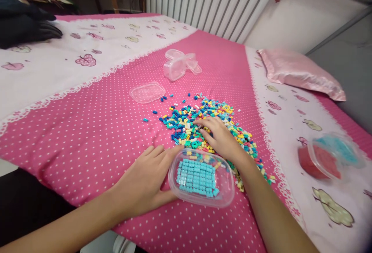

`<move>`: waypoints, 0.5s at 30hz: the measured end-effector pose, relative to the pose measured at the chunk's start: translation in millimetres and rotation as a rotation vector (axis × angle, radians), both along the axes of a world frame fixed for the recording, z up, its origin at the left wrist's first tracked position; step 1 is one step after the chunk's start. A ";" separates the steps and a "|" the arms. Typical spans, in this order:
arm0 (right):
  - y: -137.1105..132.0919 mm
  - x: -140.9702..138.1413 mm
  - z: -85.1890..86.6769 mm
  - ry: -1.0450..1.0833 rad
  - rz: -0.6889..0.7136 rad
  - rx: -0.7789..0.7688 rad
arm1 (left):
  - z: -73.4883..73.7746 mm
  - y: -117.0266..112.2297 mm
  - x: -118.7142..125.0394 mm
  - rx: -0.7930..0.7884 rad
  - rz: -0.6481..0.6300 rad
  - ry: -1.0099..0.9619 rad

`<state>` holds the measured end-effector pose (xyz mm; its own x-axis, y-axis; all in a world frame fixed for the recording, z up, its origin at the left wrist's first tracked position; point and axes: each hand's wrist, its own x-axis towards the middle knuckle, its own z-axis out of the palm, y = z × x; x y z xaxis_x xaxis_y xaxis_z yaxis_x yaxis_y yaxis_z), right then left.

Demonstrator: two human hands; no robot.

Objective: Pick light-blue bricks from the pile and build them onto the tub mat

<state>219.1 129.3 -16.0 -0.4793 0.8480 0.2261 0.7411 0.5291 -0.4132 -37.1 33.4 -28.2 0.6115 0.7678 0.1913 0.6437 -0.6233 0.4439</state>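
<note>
Nearest you, the bedspread's (101, 129) edge runs slantwise under your left forearm, so that side drops away soon. Just inside it sits the clear container (200, 202), on the dotted pink cloth in front of you. Your left hand (148, 175) is clamped on its left end, forefinger along the rim and thumb lower down. Light-blue bricks (196, 177) stand in close rows in the container, toward its left, leaving bare floor along the right wall.

Beyond its far rim spreads the loose brick pile (183, 127), mixed blue, green, yellow, white and pink. Your right hand (217, 133) reaches into the pile, thumb and forefinger tips near each other; you can't tell from here whether a brick is pinched between them. The pile's right fringe trails back past your right wrist to the lace trim, while a few strays lie off its left side.

Well to your right, on the pale border, are a tub with red contents (314, 162) and a tub with blue contents (338, 148). Past the pile lies a flat clear lid (147, 92), then a clear lobed box (177, 67). Farther right rests a pink pillow (302, 73); a white radiator (203, 1) bounds the far edge.
</note>
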 end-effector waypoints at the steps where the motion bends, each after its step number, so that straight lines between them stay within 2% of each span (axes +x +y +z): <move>1: 1.9 0.6 -2.7 0.007 0.000 0.004 | -0.3 0.3 -0.1 -0.002 0.004 0.000; 6: 9.3 4.1 -11.5 0.050 -0.032 0.036 | -0.5 1.7 -0.5 -0.008 -0.006 -0.019; 15: 9.1 4.3 -9.4 0.131 -0.090 0.049 | -2.2 0.4 -0.5 0.039 -0.009 -0.014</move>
